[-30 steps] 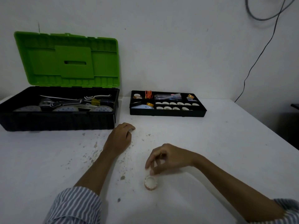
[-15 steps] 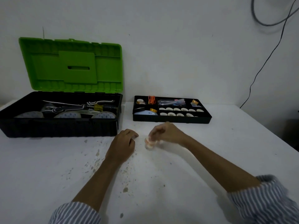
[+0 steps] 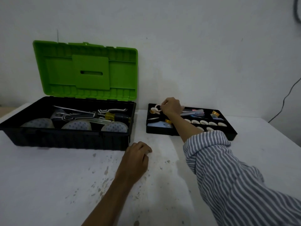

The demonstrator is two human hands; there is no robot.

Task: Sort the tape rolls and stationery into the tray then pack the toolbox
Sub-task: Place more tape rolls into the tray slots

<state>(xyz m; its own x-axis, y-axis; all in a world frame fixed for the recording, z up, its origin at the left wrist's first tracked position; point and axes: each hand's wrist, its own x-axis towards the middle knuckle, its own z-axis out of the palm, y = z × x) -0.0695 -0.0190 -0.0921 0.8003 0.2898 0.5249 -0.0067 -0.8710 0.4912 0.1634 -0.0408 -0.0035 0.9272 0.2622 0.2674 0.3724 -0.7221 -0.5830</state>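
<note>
Tape roll point(image 3: 157, 107) now over the tray point(image 3: 160, 132)

**One head-worn wide-angle view, facing forward and down across a white table point(image 3: 48, 185) toward a wall point(image 3: 195, 46).**

The camera sits above the table's near side, so both forearms enter from the bottom border. The left hand point(image 3: 135, 160) rests close in at centre, and the striped sleeve point(image 3: 236, 176) fills the lower right corner, nearest the lens. Farther off, the open toolbox point(image 3: 65, 137) lies left of centre with its green lid point(image 3: 88, 70) standing up before the wall. The black tray point(image 3: 162, 132) lies right of centre, where the outstretched right hand point(image 3: 171, 106) pinches a small tape roll point(image 3: 157, 107). The wall takes the upper half, and a cable point(image 3: 283, 101) crosses the right border.
</note>
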